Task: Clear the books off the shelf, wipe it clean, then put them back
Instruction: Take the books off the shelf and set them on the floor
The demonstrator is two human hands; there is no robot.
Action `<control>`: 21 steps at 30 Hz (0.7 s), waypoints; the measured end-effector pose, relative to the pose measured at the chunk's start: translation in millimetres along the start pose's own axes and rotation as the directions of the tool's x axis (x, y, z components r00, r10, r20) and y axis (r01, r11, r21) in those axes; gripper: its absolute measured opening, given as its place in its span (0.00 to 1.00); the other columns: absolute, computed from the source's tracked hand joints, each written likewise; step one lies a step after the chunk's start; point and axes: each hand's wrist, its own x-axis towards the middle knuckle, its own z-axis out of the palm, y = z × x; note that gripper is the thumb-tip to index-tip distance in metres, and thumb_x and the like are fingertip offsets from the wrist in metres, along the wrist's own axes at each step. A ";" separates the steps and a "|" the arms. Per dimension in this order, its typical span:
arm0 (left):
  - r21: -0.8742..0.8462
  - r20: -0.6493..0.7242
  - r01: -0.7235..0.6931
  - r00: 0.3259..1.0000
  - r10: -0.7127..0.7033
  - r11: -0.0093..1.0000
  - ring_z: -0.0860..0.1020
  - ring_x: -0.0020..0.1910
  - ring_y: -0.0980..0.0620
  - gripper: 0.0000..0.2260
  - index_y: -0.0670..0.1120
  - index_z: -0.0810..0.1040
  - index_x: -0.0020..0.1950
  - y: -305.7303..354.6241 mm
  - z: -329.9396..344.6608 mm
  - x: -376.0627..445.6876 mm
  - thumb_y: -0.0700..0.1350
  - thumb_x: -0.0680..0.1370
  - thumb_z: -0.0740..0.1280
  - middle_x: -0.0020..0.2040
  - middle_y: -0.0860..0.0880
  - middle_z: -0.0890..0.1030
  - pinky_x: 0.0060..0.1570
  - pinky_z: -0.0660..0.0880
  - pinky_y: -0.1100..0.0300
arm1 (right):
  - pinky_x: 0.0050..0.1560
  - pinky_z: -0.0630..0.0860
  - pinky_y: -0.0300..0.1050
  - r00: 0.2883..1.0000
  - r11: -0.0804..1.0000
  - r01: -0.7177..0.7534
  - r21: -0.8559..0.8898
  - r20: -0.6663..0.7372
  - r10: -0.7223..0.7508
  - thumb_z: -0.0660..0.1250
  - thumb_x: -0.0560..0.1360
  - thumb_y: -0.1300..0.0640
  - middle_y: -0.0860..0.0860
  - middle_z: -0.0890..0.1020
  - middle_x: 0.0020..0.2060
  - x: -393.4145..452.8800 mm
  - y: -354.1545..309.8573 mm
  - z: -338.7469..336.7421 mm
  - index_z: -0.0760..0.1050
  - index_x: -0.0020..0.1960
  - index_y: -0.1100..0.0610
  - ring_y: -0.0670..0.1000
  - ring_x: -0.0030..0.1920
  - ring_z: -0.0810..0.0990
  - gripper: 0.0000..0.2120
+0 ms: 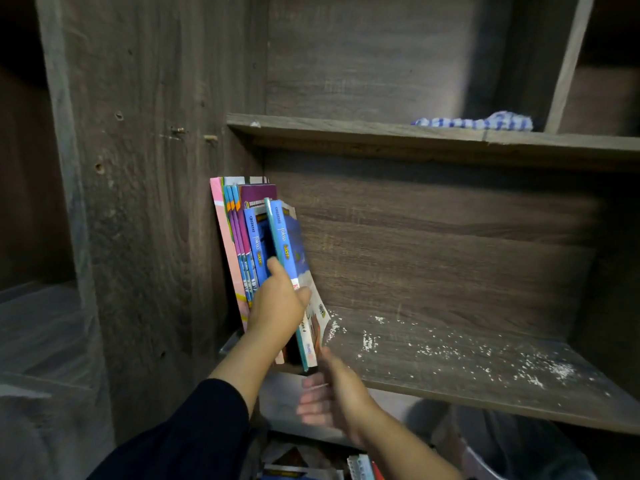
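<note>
At the far left a dark, grainy wooden side panel [138, 168] rises, pitted with small screw holes, and against it stands a tight row of thin, glossy paperback books [242, 237]: a pink cover outermost, then purple and light blue spines, all leaning slightly left at the left end of the shelf [467, 368]. The left hand [277, 306], coming out of a black sleeve [194, 431], reaches up into the row with its thumb pushed between the spines and its fingers wrapped round a blue book [287, 244] and the limp white-covered ones beside it, whose lower edges curl outward. Just below, at the shelf's front edge, the right hand [329, 396] is blurred; its fingers look loosely curled under the bottom of those books, but whether it actually grips them cannot be told. To the right, the shelf board is rough brown laminate, speckled with white crumbs and dust across its bare surface. On the higher shelf, toward the right, lies a crumpled blue-and-white checked cloth [474, 122].
</note>
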 end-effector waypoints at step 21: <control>-0.396 0.686 0.499 0.719 -0.113 0.770 0.79 0.22 0.48 0.08 0.45 0.74 0.56 -8.7 -82.5 -100.4 0.38 0.77 0.66 0.35 0.41 0.84 0.21 0.75 0.63 | 0.38 0.82 0.51 0.990 0.884 0.124 0.451 -0.118 -0.078 0.64 0.74 0.62 0.59 0.85 0.46 -99.1 10.5 -78.7 0.74 0.59 0.65 0.56 0.40 0.84 0.14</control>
